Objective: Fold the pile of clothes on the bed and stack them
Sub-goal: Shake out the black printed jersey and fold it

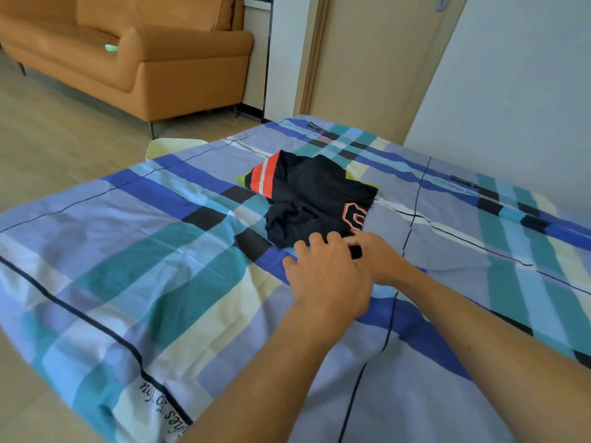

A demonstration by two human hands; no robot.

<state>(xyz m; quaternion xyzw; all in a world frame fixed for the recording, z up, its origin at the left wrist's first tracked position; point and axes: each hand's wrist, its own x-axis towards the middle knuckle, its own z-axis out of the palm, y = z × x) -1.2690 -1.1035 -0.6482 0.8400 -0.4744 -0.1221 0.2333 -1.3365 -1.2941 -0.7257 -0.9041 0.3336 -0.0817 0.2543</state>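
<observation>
Clothes [316, 199] on plaid bed [153, 251], left hand [329, 279] and right hand [382, 260] gripping their edge, sofa [144, 59] behind

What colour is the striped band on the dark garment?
Band: orange-red with a pale stripe; head view.

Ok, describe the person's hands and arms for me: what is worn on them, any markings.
Nothing is worn. The left hand and the right hand are bare, with no gloves and no rings that can be seen. Both forearms are uncovered right to the edge of the picture: no sleeves, cuffs, watch or bands in view. No markings show.
</observation>
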